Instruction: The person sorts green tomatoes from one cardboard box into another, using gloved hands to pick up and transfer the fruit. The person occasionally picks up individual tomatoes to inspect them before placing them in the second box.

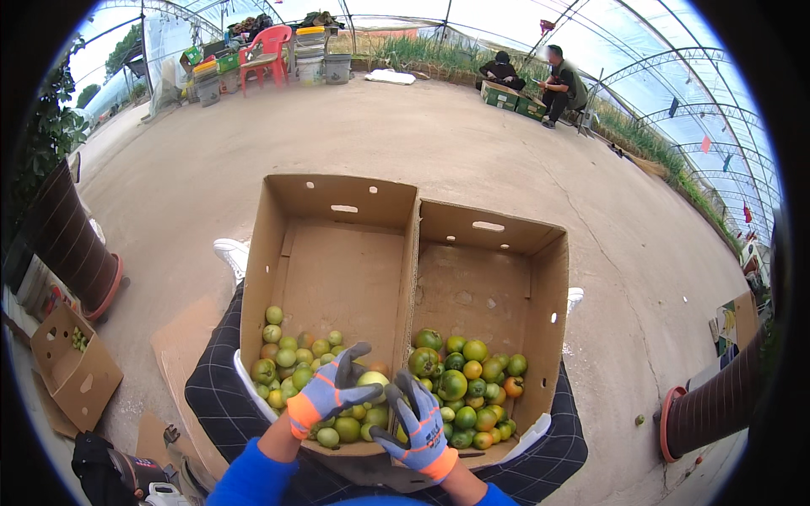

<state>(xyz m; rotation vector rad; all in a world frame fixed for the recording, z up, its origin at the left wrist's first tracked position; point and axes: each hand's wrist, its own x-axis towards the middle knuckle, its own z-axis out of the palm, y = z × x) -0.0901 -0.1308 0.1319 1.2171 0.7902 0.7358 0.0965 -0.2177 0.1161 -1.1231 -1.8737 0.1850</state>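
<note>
Two open cardboard boxes stand side by side before me, resting on a dark checked cloth. The left box (345, 253) holds many pale green tomatoes (286, 357) at its near end. In the right box (471, 272) lie darker green tomatoes (453, 384), some turning orange. Both my hands wear blue-grey gloves with orange cuffs. My left hand (335, 382) is over the left box, thumb and fingers around a pale green tomato (373, 382). Beside the dividing walls, my right hand (414, 424) has its fingers spread, with nothing visible in it.
A cardboard box (76, 373) with small green fruit stands at far left. Large brown planters (66, 240) stand at both sides. Across the concrete floor, two people sit by green boxes (500, 95). A red plastic chair (269, 54) and stacked buckets stand at the back.
</note>
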